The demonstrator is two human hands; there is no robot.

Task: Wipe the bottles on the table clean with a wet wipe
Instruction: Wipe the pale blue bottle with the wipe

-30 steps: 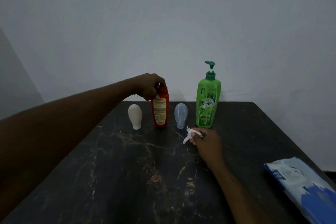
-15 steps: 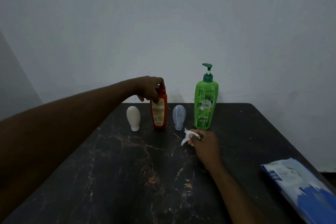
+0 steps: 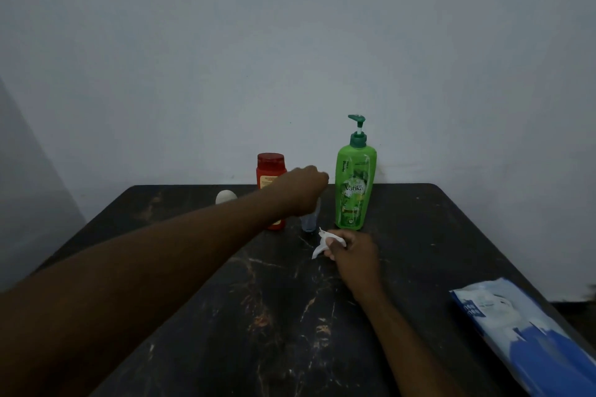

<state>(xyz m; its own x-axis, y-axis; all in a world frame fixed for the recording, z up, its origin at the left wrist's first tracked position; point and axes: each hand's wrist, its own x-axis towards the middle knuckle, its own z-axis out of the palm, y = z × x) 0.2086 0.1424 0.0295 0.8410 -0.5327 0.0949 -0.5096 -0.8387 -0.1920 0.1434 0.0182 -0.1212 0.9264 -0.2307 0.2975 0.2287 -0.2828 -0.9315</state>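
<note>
Head view: green bottle point(image 3: 354, 193) upright.

Green bottle point(image 3: 354, 190) and red bottle point(image 3: 270, 167) bar the back; front seems open.

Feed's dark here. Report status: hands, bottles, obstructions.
Left hand over pale blue bottle, grip hidden. Right hand pinches wipe. Red bottle, green pump bottle flank it.

A blue and white soft packet point(image 3: 529, 335) lies flat along the right edge of the dark, veined tabletop point(image 3: 225, 316), at its near corner. Behind the tabletop's far edge rises a plain grey-white wall point(image 3: 290, 42).
</note>
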